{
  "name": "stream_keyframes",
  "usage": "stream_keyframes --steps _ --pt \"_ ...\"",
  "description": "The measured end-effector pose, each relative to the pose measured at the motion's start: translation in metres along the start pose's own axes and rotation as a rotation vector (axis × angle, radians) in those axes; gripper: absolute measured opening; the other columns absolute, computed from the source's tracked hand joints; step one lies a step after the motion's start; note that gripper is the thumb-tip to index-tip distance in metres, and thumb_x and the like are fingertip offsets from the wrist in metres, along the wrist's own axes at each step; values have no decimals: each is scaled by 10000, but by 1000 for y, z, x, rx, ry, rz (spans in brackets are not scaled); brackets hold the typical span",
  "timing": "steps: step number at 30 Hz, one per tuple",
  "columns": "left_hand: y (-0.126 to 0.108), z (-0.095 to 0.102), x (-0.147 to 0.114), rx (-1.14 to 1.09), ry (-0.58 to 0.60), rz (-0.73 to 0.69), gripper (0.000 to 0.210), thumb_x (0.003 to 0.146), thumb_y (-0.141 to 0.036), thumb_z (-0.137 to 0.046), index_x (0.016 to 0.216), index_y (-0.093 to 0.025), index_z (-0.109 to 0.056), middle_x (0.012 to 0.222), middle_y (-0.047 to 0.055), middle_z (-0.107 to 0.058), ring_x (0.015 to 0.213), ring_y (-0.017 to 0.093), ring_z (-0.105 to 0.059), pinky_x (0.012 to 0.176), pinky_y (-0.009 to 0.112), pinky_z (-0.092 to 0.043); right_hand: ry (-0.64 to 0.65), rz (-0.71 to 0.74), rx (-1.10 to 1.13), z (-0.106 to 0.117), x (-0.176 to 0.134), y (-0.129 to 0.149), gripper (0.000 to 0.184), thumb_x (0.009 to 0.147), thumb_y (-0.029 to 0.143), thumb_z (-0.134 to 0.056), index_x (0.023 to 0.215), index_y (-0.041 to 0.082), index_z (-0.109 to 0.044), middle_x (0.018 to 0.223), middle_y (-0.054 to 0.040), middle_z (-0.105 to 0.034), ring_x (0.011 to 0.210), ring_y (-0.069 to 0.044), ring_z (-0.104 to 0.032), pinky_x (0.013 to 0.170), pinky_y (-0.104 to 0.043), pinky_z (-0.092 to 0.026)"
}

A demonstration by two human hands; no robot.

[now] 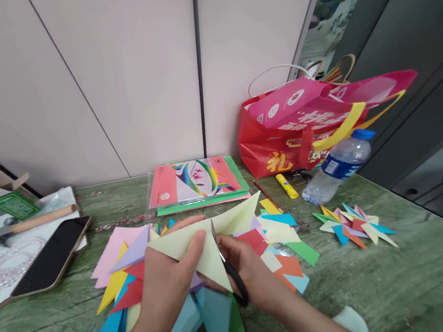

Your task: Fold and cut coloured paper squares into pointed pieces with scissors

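A folded sheet of pale yellow paper (197, 236) is pinched in my left hand (169, 270), the thumb pressed flat on top and the fingers hidden behind. My right hand (245, 268) grips black-handled scissors (237, 284). Their blade lies across the folded paper, with part of the sheet on either side. Beneath both hands spread coloured paper pieces: pink and lilac sheets (115, 246) to the left, light blue folded pieces (216, 312) in front, and orange, green and white scraps (289, 266) to the right.
Behind lies a packet of coloured paper (195, 181). At right are a red bag (281, 139), a plastic bottle (343, 167), a yellow glue stick (286, 186), a pencil (266, 195) and a folded paper star (354, 223). At left are a phone (52, 258) and hammer (42, 220).
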State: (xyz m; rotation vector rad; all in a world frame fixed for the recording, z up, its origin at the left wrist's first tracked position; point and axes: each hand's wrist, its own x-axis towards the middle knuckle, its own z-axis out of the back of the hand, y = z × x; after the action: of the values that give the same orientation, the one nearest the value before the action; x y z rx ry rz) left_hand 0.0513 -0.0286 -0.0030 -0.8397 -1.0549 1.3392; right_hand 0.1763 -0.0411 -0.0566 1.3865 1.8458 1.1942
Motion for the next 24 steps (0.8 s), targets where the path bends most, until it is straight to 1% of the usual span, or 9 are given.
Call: stream_keyframes --steps 7,11,15,17,20,22,24 --pt "0 -1 -2 -12 -11 -26 271 719 -309 -627 895 -120 -709 718 24 -702 605 157 -631 480 183 -489 -70 -41 -19 -1 0 1 362 480 170 -856 772 191 -643 692 52 -658 605 -99 -586 551 -159 -443" --pt "-1 -1 -1 -26 -9 -25 265 716 -301 -628 899 -128 -709 724 22 -698 633 159 -637 500 180 -496 -70 -37 -23 0 1 0 355 485 212 -856 773 188 -649 675 40 -659 623 -121 -597 577 -186 -456" --pt "-2 -1 0 -24 -11 -25 270 714 -302 -636 914 -136 -707 787 32 -716 669 163 -645 530 182 -505 -61 -55 -1 1 1 -1 373 485 235 -855 791 189 -647 626 40 -644 588 -131 -589 552 -205 -454" --pt "-2 -1 -1 -19 -14 -29 257 717 -303 -635 904 -143 -712 793 32 -719 674 166 -647 533 184 -508 -80 -55 -9 1 2 -1 358 473 227 -859 761 182 -651 610 44 -632 570 -113 -565 539 -187 -441" --pt "-1 -1 -2 -9 -12 -42 236 721 -302 -632 881 -152 -720 770 27 -717 673 169 -649 534 188 -509 -115 -70 -14 0 2 0 344 438 216 -867 697 168 -647 567 59 -599 491 -69 -489 464 -153 -383" --pt "-2 -1 -3 -6 -14 -43 241 718 -306 -635 877 -146 -722 758 29 -716 665 171 -648 527 189 -509 -123 -91 -2 0 2 0 350 426 226 -868 684 162 -641 535 71 -574 437 -48 -434 419 -146 -342" --pt "-2 -1 -3 -13 -13 -34 257 717 -309 -636 891 -140 -719 760 32 -720 637 167 -644 501 189 -504 -130 -107 0 0 1 1 356 421 241 -868 674 158 -631 511 75 -560 417 -41 -414 403 -146 -330"
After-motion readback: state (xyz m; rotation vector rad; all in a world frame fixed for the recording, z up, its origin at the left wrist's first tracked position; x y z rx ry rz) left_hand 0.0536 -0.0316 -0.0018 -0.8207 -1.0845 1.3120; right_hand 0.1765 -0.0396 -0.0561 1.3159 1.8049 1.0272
